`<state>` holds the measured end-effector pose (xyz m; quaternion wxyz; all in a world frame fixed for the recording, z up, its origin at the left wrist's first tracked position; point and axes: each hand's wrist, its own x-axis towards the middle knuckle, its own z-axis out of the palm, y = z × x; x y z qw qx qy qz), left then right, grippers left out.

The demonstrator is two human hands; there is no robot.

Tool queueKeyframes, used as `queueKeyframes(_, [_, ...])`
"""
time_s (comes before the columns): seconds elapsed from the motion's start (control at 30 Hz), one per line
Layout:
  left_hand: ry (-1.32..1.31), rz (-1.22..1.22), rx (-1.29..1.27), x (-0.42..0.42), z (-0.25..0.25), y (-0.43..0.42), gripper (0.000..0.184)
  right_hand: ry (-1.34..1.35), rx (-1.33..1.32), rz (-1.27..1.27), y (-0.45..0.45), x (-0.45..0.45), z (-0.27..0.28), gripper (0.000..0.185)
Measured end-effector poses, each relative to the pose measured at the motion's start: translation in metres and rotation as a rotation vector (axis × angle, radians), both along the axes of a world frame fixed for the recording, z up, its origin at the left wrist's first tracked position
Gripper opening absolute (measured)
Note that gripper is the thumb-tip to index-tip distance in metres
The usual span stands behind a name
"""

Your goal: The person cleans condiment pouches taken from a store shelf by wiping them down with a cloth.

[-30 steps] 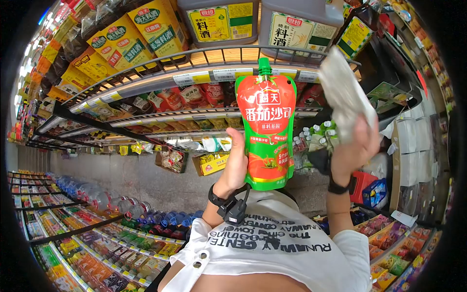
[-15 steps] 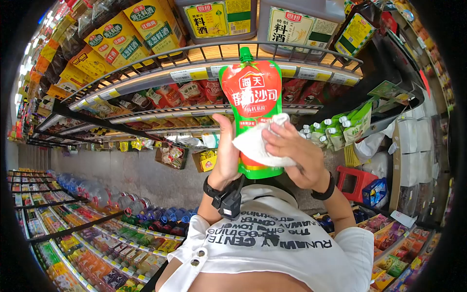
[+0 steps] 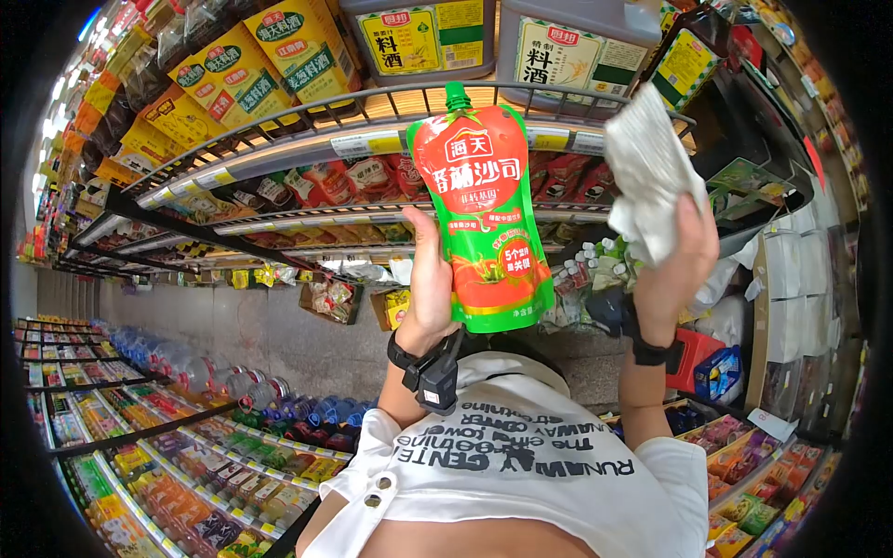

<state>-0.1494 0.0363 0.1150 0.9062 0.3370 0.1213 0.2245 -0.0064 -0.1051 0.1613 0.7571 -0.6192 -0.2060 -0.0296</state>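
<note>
A red and green spout pouch of tomato ketchup (image 3: 484, 214) with a green cap stands upright before me, its printed front in full view. My left hand (image 3: 430, 284) grips it at the lower left edge, thumb up along the side and the other fingers hidden behind. Off to the right, my right hand (image 3: 681, 256) is raised and closed around a white cloth (image 3: 651, 167), which sticks up above the fingers. Hand and cloth are apart from the pouch. Black straps with a small device circle my wrists.
Ahead is a wire-fronted shelf (image 3: 391, 107) with large cooking-wine jugs (image 3: 423, 37) and yellow boxes (image 3: 302, 56). Red packets (image 3: 363, 177) fill the tier below. A red stool (image 3: 686, 358) stands at the right. Shelves of bottled drinks (image 3: 214, 465) lie behind at the left.
My right hand has lifted the white cloth off the pouch and moved it up and right. The pouch's lower front is now uncovered, and the pouch has tilted slightly.
</note>
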Motion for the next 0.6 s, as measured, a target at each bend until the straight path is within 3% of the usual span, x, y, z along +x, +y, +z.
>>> queueKeyframes(0.07, [0.01,-0.024,0.019,0.0,0.001,-0.001,0.079,-0.411,-0.108,0.129,0.029,-0.006,0.006,0.03])
queueKeyframes(0.13, [0.022,-0.047,0.038,0.0,0.002,-0.005,0.081,-0.625,-0.295,0.338,0.051,-0.011,0.004,0.035])
queueKeyframes(0.2, [0.141,0.03,0.131,-0.002,0.004,-0.011,0.091,-1.058,-0.412,0.311,0.064,-0.016,-0.002,0.04])
queueKeyframes(0.33, [0.176,0.104,0.362,-0.008,-0.004,0.002,0.1,-1.005,-0.461,0.566,0.037,-0.038,-0.008,0.039])
queueKeyframes(0.37, [0.078,-0.042,0.14,-0.011,-0.01,0.004,0.106,-1.023,-0.441,0.64,0.029,-0.044,-0.013,0.035])
queueKeyframes(0.43, [0.038,0.007,0.042,-0.008,-0.013,0.005,0.106,-1.04,-0.425,0.712,0.013,-0.052,-0.026,0.032])
queueKeyframes(0.53, [0.033,0.023,0.052,-0.005,-0.006,-0.002,0.099,-0.928,-0.273,0.878,-0.007,-0.051,-0.045,0.027])
queueKeyframes(0.6, [0.069,0.059,0.119,-0.005,-0.002,-0.005,0.093,-0.646,0.014,0.932,-0.02,-0.042,-0.051,0.019])
